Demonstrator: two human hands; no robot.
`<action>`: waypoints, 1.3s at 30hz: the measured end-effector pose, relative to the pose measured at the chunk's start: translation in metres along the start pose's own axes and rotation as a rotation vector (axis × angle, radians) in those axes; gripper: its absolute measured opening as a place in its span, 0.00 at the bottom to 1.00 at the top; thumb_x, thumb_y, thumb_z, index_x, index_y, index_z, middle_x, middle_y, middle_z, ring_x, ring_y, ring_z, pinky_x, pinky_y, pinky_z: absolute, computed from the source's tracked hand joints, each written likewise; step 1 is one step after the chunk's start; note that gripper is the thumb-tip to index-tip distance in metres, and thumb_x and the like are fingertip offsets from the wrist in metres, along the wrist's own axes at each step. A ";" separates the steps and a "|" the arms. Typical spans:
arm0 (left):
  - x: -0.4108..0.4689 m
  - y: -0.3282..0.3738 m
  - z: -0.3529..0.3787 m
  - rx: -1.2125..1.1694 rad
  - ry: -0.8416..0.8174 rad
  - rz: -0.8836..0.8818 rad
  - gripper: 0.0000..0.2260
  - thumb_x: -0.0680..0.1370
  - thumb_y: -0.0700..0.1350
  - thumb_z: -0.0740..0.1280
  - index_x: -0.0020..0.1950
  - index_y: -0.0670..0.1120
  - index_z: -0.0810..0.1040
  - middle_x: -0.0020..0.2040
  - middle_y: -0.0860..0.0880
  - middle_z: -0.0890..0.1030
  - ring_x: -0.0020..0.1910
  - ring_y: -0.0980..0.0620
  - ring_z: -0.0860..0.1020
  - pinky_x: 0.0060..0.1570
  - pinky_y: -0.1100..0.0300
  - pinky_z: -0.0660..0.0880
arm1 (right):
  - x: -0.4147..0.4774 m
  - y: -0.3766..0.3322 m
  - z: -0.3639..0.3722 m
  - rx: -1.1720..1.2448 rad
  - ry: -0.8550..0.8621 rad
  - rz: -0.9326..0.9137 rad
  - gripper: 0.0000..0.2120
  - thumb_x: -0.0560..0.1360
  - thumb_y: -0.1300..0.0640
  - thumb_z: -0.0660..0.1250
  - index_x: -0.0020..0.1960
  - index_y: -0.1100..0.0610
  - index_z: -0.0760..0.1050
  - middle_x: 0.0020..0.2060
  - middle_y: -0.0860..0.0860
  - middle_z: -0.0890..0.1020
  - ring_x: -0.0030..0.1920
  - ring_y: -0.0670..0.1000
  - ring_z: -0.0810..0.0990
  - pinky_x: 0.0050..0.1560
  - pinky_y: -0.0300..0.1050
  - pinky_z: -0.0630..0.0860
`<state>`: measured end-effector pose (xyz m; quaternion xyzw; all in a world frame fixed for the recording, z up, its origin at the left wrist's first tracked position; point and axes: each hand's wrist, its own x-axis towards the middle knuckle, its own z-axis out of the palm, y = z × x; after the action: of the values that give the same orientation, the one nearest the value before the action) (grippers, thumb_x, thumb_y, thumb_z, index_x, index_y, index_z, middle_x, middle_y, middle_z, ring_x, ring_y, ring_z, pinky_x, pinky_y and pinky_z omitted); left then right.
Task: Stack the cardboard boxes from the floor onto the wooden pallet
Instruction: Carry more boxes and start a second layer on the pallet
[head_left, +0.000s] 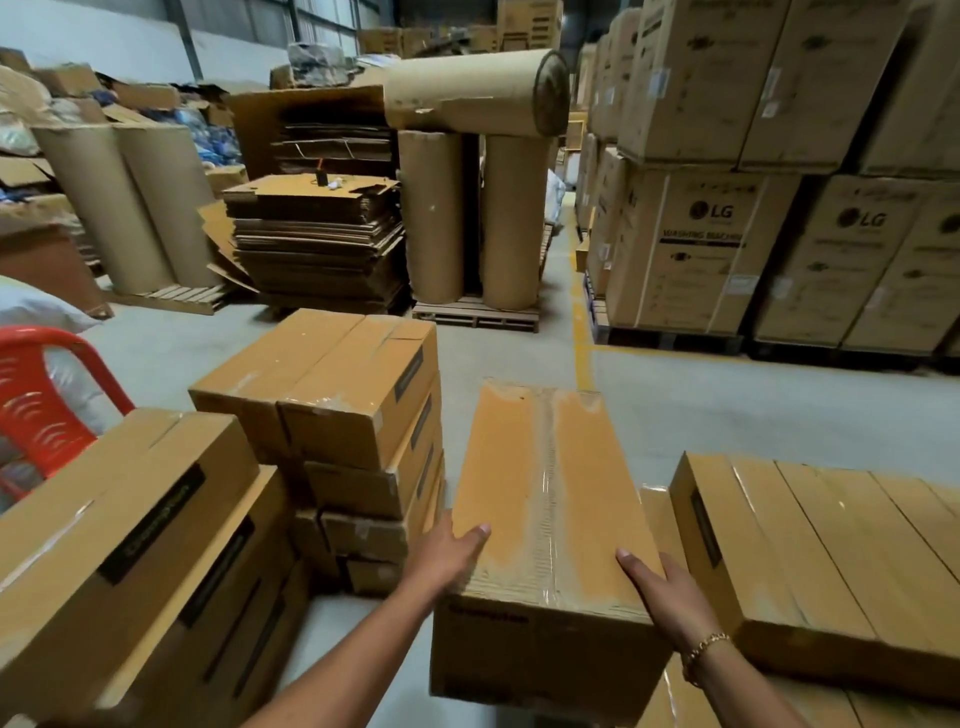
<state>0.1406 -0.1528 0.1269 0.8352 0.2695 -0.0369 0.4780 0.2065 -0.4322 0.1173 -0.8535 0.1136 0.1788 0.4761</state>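
Note:
A long taped cardboard box (545, 488) is lifted in front of me, its near end facing me. My left hand (447, 558) grips its left edge and my right hand (665, 587), with a gold bracelet on the wrist, grips its right edge. To the right lies a row of similar boxes (831, 561) stacked flat; the pallet beneath them is hidden. A pile of boxes (358, 415) stands on the floor to the left, and another stack (130, 561) is at the near left.
A red plastic chair (47, 410) stands at the left. Behind are flattened cardboard sheets (317, 244), tall brown paper rolls (467, 197) on a pallet, and stacked LG appliance cartons (779, 208) at the right. Grey floor with a yellow line (582, 332) runs between.

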 end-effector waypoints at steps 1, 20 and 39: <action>-0.010 0.001 0.013 0.003 0.005 0.008 0.26 0.81 0.62 0.64 0.75 0.51 0.67 0.70 0.50 0.77 0.67 0.45 0.76 0.66 0.49 0.73 | -0.005 0.012 -0.012 0.002 0.006 -0.015 0.46 0.67 0.25 0.66 0.77 0.52 0.65 0.70 0.53 0.75 0.66 0.58 0.75 0.65 0.58 0.74; 0.004 0.010 0.213 0.047 -0.143 -0.037 0.29 0.79 0.66 0.62 0.74 0.50 0.68 0.69 0.49 0.78 0.65 0.44 0.77 0.64 0.46 0.75 | 0.052 0.146 -0.114 0.032 0.071 0.063 0.28 0.75 0.37 0.68 0.69 0.52 0.74 0.62 0.51 0.80 0.54 0.51 0.76 0.58 0.51 0.75; 0.239 -0.025 0.401 0.046 -0.248 -0.156 0.30 0.81 0.63 0.60 0.80 0.54 0.59 0.69 0.50 0.78 0.64 0.45 0.78 0.60 0.54 0.73 | 0.331 0.237 -0.091 -0.061 0.098 0.242 0.42 0.72 0.34 0.68 0.79 0.52 0.61 0.76 0.51 0.68 0.75 0.55 0.66 0.71 0.51 0.66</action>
<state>0.4101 -0.3715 -0.1854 0.8114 0.2717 -0.1830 0.4841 0.4394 -0.6414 -0.1584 -0.8553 0.2332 0.1964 0.4189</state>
